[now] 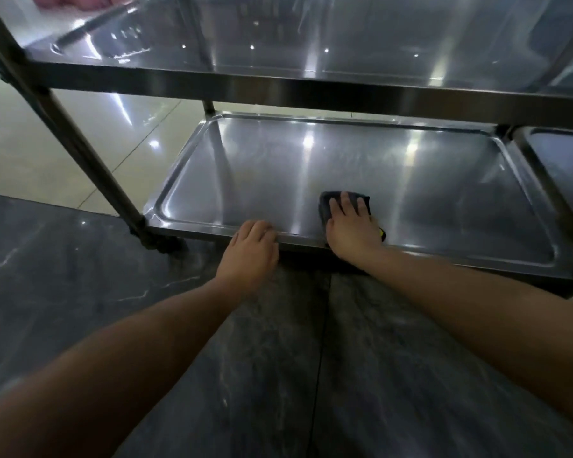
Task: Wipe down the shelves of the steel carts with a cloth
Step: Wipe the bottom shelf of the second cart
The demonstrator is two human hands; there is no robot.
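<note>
Forearms reach low to the bottom shelf [444,206].
Your right hand [351,226] presses flat-fingered on the cloth [328,201]; keep your left hand [253,247] curled over the rim, sweep overlapping strokes.

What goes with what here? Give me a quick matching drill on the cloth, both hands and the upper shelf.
Things:
1. cloth
2. left hand
3. right hand
4. upper shelf

Places or states:
A. gripping the bottom shelf's front rim
B. pressed flat on the cloth
C. above the hands, nothing on its near part
D. dark, lying on the bottom shelf

Pairs: 1-D, 2-A, 3-B, 4-C
</note>
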